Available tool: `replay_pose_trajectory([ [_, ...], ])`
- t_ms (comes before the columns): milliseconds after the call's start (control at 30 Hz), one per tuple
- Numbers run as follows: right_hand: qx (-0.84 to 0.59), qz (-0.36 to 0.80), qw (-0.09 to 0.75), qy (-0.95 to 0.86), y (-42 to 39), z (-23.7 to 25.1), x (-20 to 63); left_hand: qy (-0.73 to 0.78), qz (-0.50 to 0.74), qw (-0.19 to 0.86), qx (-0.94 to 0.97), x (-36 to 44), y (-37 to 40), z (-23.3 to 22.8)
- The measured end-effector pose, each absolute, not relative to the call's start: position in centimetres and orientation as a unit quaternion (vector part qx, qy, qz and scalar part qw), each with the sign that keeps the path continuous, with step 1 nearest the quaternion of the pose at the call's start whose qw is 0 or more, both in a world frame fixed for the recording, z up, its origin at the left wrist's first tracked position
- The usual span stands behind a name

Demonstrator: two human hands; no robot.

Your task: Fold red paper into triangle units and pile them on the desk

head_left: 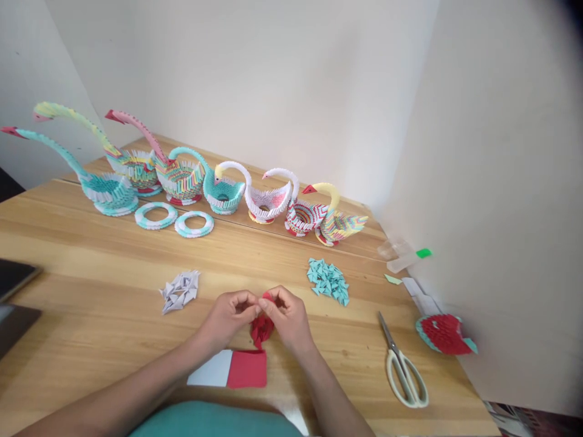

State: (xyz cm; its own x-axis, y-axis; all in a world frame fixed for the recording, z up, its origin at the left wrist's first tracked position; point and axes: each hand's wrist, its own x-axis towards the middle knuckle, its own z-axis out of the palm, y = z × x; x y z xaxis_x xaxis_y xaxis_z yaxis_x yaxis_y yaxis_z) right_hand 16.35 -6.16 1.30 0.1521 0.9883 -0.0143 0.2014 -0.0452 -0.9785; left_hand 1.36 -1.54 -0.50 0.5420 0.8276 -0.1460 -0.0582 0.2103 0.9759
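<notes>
My left hand [234,315] and my right hand [288,317] meet in front of me, their fingertips pinching a small piece of red paper [267,297]. Most of that piece is hidden by the fingers. Just beneath it lies a little heap of folded red paper pieces [262,331]. Closer to me, a stack of red paper [247,369] rests beside a stack of white paper [210,370]. Left of my hands is a pile of folded white paper pieces [181,291]; to the right, folded turquoise ones [328,280].
Several folded-paper swans, one a turquoise swan [109,193], line the table's back. Two paper rings [194,233] lie before them. Scissors [405,373] are at right, near a red paper model [444,334] and a clear strip with a green end [410,260]. Dark flat objects [16,279] sit left.
</notes>
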Motion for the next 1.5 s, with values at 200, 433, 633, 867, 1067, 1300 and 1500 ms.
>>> replay_pose_trajectory([
  [200,-0.606,0.384,0.499,-0.486,-6.0,1.2,16.1,0.330,0.343,0.701,0.531,1.8,-2.1,-1.2],
  [433,-0.597,0.405,0.504,-0.475,-6.0,0.9,16.0,0.330,0.332,0.733,0.494,1.6,-1.6,-0.7],
  [633,-0.562,0.459,0.498,-0.475,-5.9,0.4,16.9,0.337,0.309,0.734,0.503,1.2,-1.3,0.0],
  [867,-0.574,0.402,0.473,-0.535,-6.0,1.1,17.3,0.347,0.336,0.726,0.489,1.1,-0.8,0.0],
  [1067,-0.603,0.364,0.471,-0.531,-6.0,0.6,17.0,0.345,0.329,0.723,0.500,1.1,-0.8,0.5],
  [1300,-0.577,0.402,0.500,-0.505,-6.0,1.1,17.4,0.347,0.343,0.717,0.498,0.7,-0.6,1.0],
  [1500,-0.594,0.383,0.482,-0.517,-6.1,1.3,16.8,0.340,0.352,0.716,0.499,0.8,-0.5,0.7],
])
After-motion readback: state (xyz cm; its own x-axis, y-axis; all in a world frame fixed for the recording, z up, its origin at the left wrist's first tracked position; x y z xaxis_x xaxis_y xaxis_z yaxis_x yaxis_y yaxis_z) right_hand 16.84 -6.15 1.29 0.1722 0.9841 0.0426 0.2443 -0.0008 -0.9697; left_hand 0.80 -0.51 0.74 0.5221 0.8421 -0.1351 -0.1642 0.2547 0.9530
